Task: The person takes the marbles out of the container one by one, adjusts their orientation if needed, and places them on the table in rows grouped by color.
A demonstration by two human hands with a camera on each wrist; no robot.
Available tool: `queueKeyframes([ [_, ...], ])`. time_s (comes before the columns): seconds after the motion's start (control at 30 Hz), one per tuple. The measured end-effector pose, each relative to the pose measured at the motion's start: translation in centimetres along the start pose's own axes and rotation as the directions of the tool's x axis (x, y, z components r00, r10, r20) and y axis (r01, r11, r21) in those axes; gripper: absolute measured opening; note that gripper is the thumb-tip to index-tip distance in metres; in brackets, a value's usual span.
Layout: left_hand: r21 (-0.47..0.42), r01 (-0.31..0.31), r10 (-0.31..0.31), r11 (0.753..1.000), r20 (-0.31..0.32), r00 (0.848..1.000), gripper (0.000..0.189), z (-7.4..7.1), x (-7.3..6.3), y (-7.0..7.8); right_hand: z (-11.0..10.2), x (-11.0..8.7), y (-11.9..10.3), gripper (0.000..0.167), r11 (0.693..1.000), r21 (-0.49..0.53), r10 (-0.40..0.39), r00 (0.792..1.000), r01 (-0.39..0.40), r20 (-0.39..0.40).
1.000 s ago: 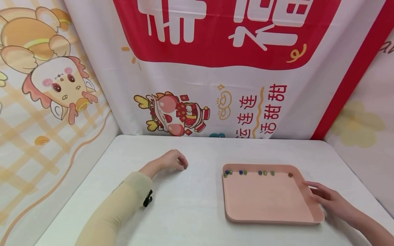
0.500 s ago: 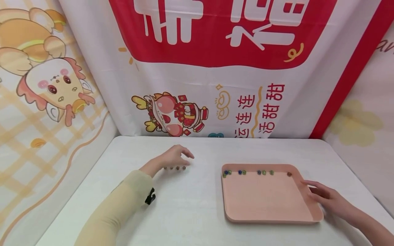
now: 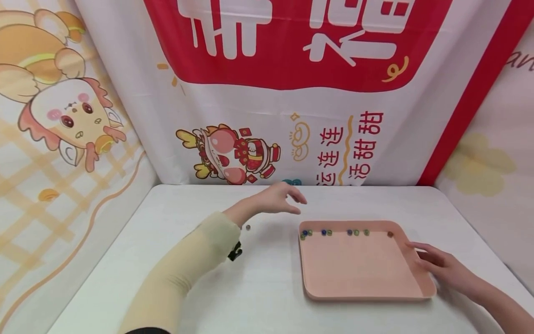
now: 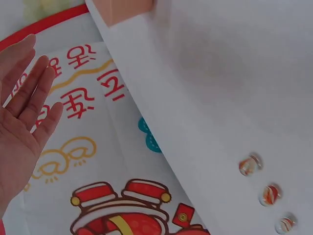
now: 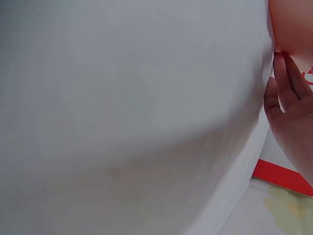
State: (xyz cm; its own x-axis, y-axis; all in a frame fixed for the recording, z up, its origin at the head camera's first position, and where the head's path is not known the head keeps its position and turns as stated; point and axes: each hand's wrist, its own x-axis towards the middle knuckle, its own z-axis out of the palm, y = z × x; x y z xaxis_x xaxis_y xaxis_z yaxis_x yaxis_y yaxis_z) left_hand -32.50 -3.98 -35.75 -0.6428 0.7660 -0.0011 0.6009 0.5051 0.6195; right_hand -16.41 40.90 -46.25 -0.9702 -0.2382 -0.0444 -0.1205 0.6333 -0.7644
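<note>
My left hand (image 3: 278, 198) hovers over the back of the table, left of the pink tray (image 3: 363, 273). Its fingers are loosely spread, and nothing shows in the palm in the left wrist view. Clear marbles (image 4: 270, 194) with orange-red swirls lie in a row behind it; in the head view the sleeve covers all but about one marble (image 3: 248, 227). My right hand (image 3: 448, 271) touches the tray's right wall with fairly straight fingertips (image 5: 279, 61). Along the tray's far wall sit several blue and green marbles (image 3: 356, 232), and one brown marble (image 3: 390, 234) lies further right.
The white table (image 3: 258, 287) carries the tray on its right half. A printed cloth (image 3: 250, 106) hangs along the back edge, and patterned panels (image 3: 62, 139) stand at the left and right sides.
My left hand has lifted off the marble row, its fingers opening, and moved right toward the tray. The swirled marbles stay on the table. My right hand keeps its place at the tray.
</note>
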Motion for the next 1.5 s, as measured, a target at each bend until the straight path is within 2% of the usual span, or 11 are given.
queueKeyframes([
  [0.13, 0.027, -0.065, 0.064, 0.998, 0.022, 0.998, 0.027, 0.4, 1.7, 2.1, -0.2, 0.1, -0.3, 0.046, 1.0, -0.012, -0.011, 1.0, 0.011, -0.004],
  [0.33, 0.025, -0.145, 0.143, 0.989, 0.049, 0.988, 0.028, 1.9, 4.4, 4.1, -0.2, 0.1, -0.5, 0.047, 1.0, 0.001, -0.001, 1.0, 0.001, -0.001],
  [0.5, 0.009, -0.158, 0.157, 0.987, 0.058, 0.986, 0.028, 3.7, 6.6, 5.6, -0.1, 0.0, -0.6, 0.048, 0.999, 0.007, 0.037, 0.999, -0.037, 0.015],
  [0.8, -0.023, -0.167, 0.168, 0.986, 0.072, 0.983, 0.03, 7.6, 10.1, 7.6, -0.1, -0.1, -0.2, 0.048, 1.0, 0.022, 0.001, 1.0, -0.001, 0.003],
  [0.97, -0.016, -0.148, 0.149, 0.989, 0.091, 0.985, 0.03, 9.4, 11.4, 8.4, -0.1, 0.0, -0.6, 0.051, 0.999, 0.007, 0.039, 0.999, -0.039, 0.026],
  [1.13, -0.055, -0.048, 0.054, 0.997, 0.127, 0.99, 0.031, 11.1, 12.7, 9.4, -0.3, 0.0, -0.7, 0.053, 0.998, 0.005, 0.064, 0.997, -0.064, 0.035],
  [1.23, -0.063, -0.003, 0.011, 0.998, 0.136, 0.991, 0.034, 12.0, 13.4, 9.7, -0.4, 0.0, -0.6, 0.052, 0.999, 0.01, 0.04, 0.999, -0.041, 0.034],
  [1.4, 0.008, -0.041, 0.04, 0.999, 0.141, 0.989, 0.036, 13.2, 14.3, 9.5, -0.4, 0.0, -0.4, 0.05, 1.0, 0.022, -0.005, 1.0, 0.005, 0.015],
  [1.5, 0.03, -0.037, 0.031, 0.999, 0.167, 0.986, 0.036, 13.9, 14.9, 9.4, -0.2, 0.0, -0.4, 0.047, 0.999, 0.032, -0.021, 1.0, 0.021, 0.001],
])
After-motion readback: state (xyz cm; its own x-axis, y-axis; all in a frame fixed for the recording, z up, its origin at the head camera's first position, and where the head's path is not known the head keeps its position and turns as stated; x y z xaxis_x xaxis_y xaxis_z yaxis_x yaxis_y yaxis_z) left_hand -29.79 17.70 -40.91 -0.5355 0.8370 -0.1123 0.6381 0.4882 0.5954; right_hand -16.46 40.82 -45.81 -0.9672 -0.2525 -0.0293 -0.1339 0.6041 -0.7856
